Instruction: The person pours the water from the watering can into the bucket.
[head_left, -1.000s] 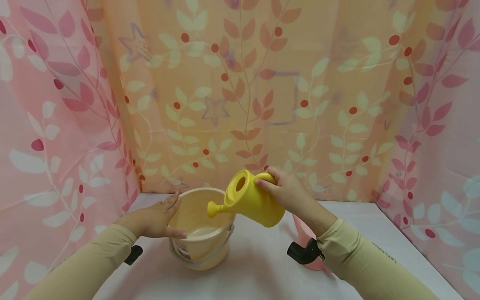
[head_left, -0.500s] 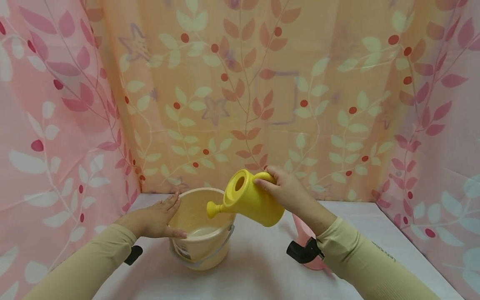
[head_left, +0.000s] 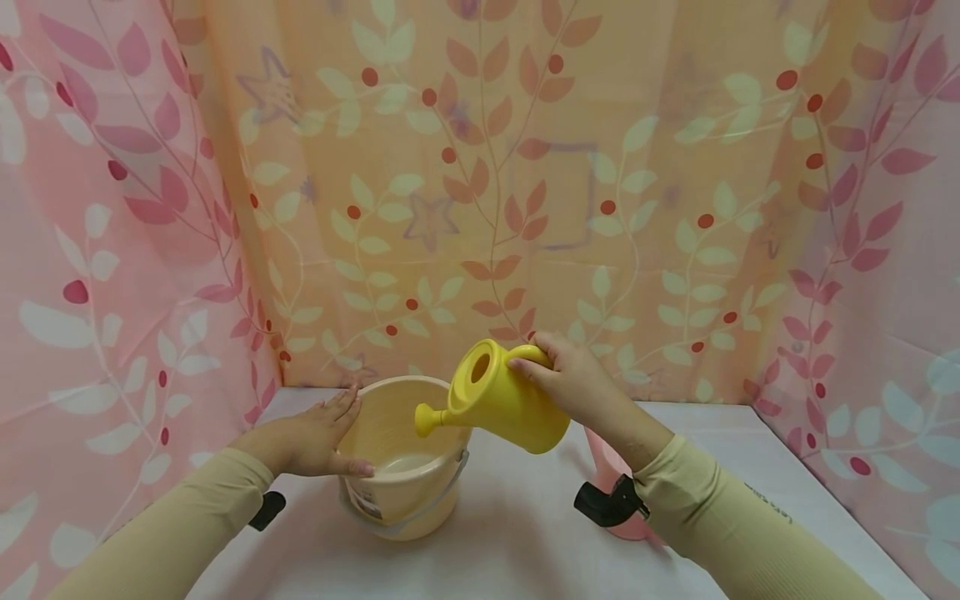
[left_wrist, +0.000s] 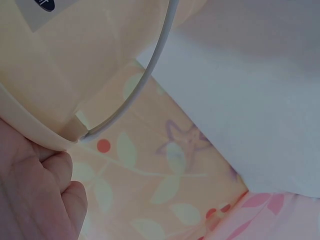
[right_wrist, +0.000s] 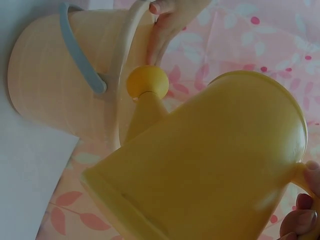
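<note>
A cream bucket stands upright on the white table, its grey handle hanging down the near side. My left hand rests spread on the bucket's left rim, thumb along the near edge; in the left wrist view its fingers lie right at the rim. My right hand grips the handle of a yellow watering can, held in the air and tilted to the left. The can's round spout head is over the bucket's opening, as the right wrist view shows from the side.
A pink object stands on the table, partly hidden behind the right forearm. Black camera mounts stick out at both wrists. Leaf-patterned curtains enclose the table at the back and both sides.
</note>
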